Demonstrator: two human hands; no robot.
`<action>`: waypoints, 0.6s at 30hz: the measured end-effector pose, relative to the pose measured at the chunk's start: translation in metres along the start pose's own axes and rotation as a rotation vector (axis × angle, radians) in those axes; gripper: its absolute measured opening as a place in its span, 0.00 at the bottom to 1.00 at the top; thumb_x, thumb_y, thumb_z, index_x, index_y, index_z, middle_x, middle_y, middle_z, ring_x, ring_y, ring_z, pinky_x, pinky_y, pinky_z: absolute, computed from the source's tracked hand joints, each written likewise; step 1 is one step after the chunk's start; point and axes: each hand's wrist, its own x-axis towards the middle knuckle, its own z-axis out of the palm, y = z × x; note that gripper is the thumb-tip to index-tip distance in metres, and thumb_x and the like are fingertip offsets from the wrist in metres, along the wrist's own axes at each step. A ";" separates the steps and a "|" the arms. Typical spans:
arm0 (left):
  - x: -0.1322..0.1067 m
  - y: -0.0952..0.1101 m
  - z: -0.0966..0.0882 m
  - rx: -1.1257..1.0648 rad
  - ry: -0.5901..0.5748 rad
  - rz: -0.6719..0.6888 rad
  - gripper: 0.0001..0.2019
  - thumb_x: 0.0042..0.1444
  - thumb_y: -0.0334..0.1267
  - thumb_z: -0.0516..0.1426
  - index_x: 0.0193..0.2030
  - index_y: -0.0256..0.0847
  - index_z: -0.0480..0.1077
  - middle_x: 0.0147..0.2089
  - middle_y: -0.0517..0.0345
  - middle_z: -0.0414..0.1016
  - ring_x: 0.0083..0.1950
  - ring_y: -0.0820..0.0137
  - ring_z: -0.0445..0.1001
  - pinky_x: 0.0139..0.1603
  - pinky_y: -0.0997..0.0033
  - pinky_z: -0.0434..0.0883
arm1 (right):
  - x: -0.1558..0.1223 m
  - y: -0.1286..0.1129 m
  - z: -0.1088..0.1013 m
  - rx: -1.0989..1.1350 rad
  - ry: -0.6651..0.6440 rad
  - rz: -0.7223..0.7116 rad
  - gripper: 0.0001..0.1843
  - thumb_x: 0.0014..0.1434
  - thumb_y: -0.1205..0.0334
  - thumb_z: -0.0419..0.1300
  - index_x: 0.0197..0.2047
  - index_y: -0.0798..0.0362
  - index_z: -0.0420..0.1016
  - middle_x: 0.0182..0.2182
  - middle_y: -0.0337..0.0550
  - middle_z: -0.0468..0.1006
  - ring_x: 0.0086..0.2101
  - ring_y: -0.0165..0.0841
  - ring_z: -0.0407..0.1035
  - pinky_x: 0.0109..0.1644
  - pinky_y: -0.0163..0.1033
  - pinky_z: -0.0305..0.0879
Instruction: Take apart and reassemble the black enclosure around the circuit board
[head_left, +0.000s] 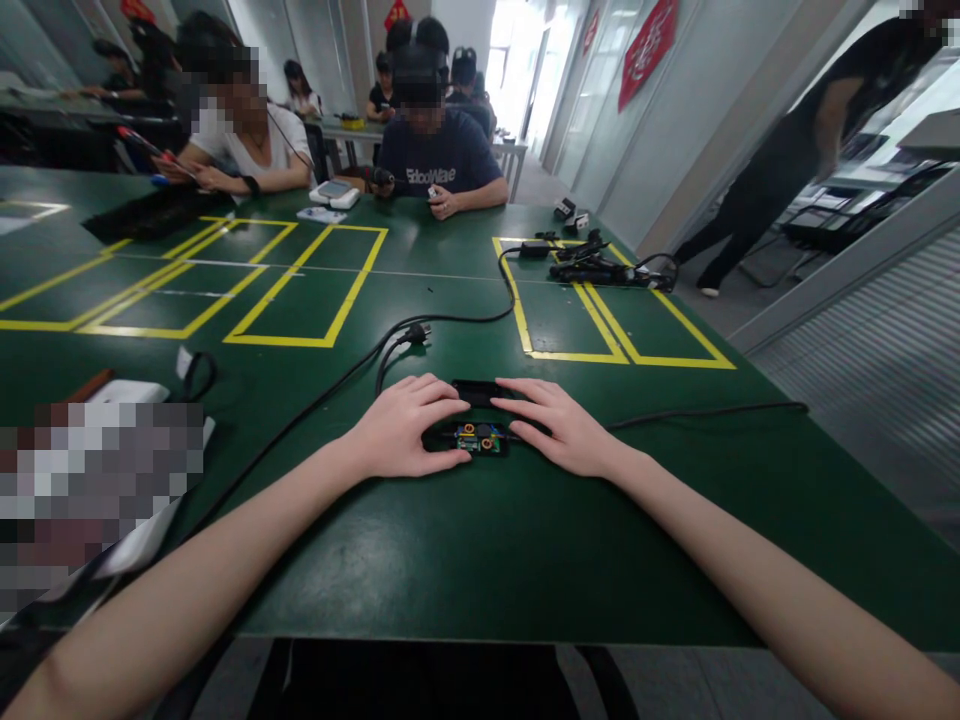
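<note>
On the green table directly before me, an opened power adapter lies in two parts. Its black cover shell lies farther away, and its circuit board with copper coils sits in a black lower case nearer to me. My left hand rests at the left side, fingers spread, fingertips at the shell and thumb by the board's near-left edge. From the right, my right hand reaches in with fingers apart, upper fingertips at the shell's right end. Whether either hand presses firmly on a part is hard to see.
A black cable with a plug runs across the table. Adapters and coiled cords lie at the far right among yellow tape rectangles. Blurred white items stand left. Two people sit opposite; another person stands at the right.
</note>
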 end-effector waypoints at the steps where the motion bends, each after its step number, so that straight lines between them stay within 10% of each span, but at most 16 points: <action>1: 0.000 -0.001 0.001 0.010 -0.008 -0.013 0.27 0.60 0.54 0.66 0.59 0.37 0.76 0.58 0.40 0.78 0.56 0.52 0.77 0.57 0.51 0.75 | 0.000 0.000 0.000 0.003 -0.014 0.000 0.20 0.75 0.60 0.53 0.65 0.48 0.75 0.68 0.55 0.71 0.65 0.47 0.68 0.66 0.62 0.67; 18: 0.001 0.000 0.004 -0.056 -0.087 0.045 0.17 0.65 0.48 0.62 0.53 0.38 0.78 0.53 0.46 0.82 0.56 0.57 0.78 0.60 0.54 0.73 | 0.002 -0.007 0.002 0.145 0.047 -0.034 0.16 0.75 0.60 0.54 0.56 0.48 0.81 0.63 0.52 0.76 0.59 0.43 0.75 0.62 0.53 0.74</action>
